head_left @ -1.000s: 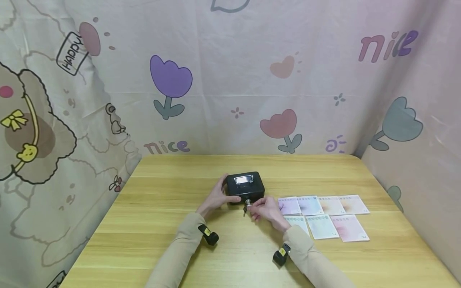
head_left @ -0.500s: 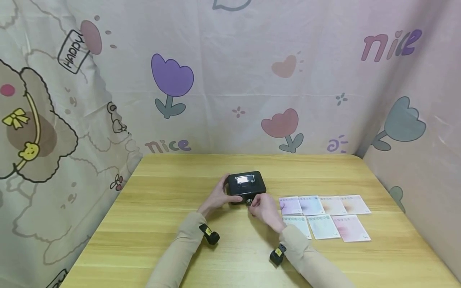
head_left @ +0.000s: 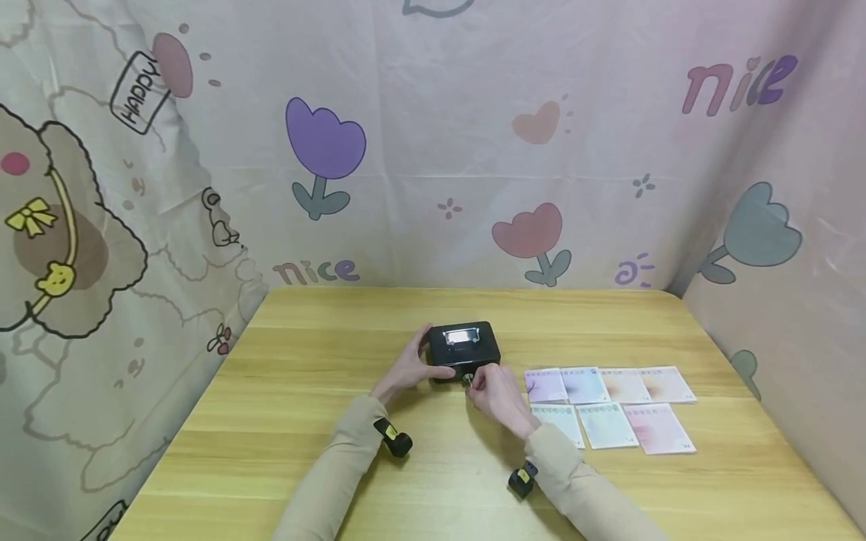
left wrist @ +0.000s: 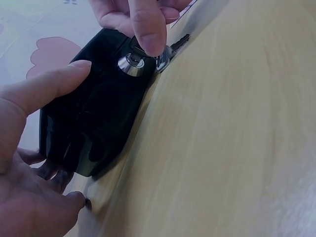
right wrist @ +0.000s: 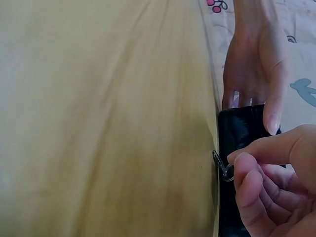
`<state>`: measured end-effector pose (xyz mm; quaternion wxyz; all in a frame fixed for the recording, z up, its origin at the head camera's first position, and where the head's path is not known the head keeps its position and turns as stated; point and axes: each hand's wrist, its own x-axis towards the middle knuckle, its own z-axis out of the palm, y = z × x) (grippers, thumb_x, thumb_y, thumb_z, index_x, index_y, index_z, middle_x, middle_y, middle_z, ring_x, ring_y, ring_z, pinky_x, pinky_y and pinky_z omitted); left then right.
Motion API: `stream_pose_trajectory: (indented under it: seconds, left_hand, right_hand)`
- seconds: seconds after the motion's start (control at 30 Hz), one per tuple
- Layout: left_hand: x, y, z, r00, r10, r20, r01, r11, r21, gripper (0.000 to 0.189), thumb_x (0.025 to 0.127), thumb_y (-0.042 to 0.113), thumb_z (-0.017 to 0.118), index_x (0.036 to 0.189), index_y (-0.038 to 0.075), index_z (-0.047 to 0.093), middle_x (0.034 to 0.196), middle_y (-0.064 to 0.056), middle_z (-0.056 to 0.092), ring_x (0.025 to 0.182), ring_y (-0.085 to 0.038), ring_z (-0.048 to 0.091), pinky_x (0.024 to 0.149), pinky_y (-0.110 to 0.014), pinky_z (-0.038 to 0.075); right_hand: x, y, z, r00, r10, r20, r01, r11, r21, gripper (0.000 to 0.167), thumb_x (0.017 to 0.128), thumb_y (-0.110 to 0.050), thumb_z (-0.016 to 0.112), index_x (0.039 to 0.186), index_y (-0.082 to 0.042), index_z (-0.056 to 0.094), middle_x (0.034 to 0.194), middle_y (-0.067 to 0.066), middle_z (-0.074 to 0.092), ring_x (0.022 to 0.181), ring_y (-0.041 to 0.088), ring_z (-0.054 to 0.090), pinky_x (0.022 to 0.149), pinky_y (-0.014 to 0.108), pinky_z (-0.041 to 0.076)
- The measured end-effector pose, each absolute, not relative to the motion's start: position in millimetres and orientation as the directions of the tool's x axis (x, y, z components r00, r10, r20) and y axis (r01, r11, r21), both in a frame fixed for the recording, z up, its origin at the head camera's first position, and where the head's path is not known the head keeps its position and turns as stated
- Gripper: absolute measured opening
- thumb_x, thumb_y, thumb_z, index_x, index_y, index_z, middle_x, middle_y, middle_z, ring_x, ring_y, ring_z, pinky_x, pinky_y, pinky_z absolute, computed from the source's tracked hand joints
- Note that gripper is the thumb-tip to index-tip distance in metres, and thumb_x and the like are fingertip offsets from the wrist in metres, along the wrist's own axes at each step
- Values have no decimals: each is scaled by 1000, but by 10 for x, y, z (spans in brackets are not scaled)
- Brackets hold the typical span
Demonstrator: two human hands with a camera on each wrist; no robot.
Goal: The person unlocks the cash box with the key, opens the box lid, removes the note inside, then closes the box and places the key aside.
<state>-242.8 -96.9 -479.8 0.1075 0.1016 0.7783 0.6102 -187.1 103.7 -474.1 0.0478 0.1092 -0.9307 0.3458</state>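
A small black cash box [head_left: 482, 352] with a silver handle plate on its lid sits closed near the middle of the table. My left hand [head_left: 409, 369] holds it at the left end, thumb on the front and fingers around the side. At the front, my right hand [head_left: 499, 395] pinches a key at the round silver lock [left wrist: 131, 66]. Fingertips hide most of that key, whose dark head shows in the left wrist view. A second key [left wrist: 180, 43] dangles beside it, also visible below the fingers in the right wrist view.
Several pale stacks of note-like paper [head_left: 609, 426] lie in two rows to the right of the box, close to my right forearm. The wooden table [head_left: 284, 361] meets a printed cloth backdrop [head_left: 419, 150] at the back and sides.
My right hand has moved in closer to the lock, and its fingers now cover most of the keys in the head view. The left hand keeps its hold on the box.
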Motion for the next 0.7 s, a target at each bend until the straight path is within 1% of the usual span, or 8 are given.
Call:
stream_pose_trajectory:
  seconds: [0.2, 0.4, 0.47, 0.63, 0.7]
  left_hand:
    - [-2425, -949, -4809, -952, 303, -37, 29, 211, 977, 116, 72, 11, 89, 161, 7, 16, 166, -21, 26, 153, -42, 25, 126, -65, 15]
    - [-2451, -970, -4791, -955, 296, -26, 46, 234, 971, 114, 74, 11, 88, 161, 6, 14, 165, -23, 24, 153, -43, 24, 126, -62, 19]
    - [-2468, -989, -4787, -959, 282, -30, 42, 245, 969, 114, 75, 12, 88, 161, 7, 14, 165, -23, 24, 153, -43, 24, 126, -61, 20]
    - [-2510, -1030, -4809, -954, 298, -35, 48, 265, 963, 115, 76, 15, 87, 162, 7, 12, 167, -23, 20, 154, -43, 23, 125, -61, 21]
    - [-2512, -1044, -4812, -950, 310, -42, 44, 266, 963, 115, 76, 15, 87, 162, 7, 11, 167, -22, 18, 154, -43, 21, 126, -60, 21]
  right_hand:
    - [-1846, 1059, -4750, -973, -172, 156, -233, 728, -645, 14, 77, 0, 75, 67, -9, 69, 61, 1, 68, 52, 6, 54, 46, 17, 45]
    - [-1766, 1086, -4756, -988, -147, 46, -129, 625, -770, 12, 79, 1, 76, 71, -6, 70, 60, 2, 68, 46, 7, 57, 43, 20, 50]
    - [-1730, 1090, -4741, -988, -149, 35, -119, 597, -793, 10, 80, 0, 76, 73, -5, 71, 60, 2, 68, 44, 7, 57, 42, 22, 51]
    - [-1669, 1138, -4669, -985, -168, 25, -118, 569, -814, 7, 83, -2, 73, 76, -4, 71, 65, 3, 69, 48, 9, 58, 44, 22, 52]
    - [-1661, 1188, -4618, -981, -194, 18, -130, 585, -801, 7, 84, -4, 73, 77, -5, 71, 67, 2, 69, 53, 9, 58, 48, 21, 53]
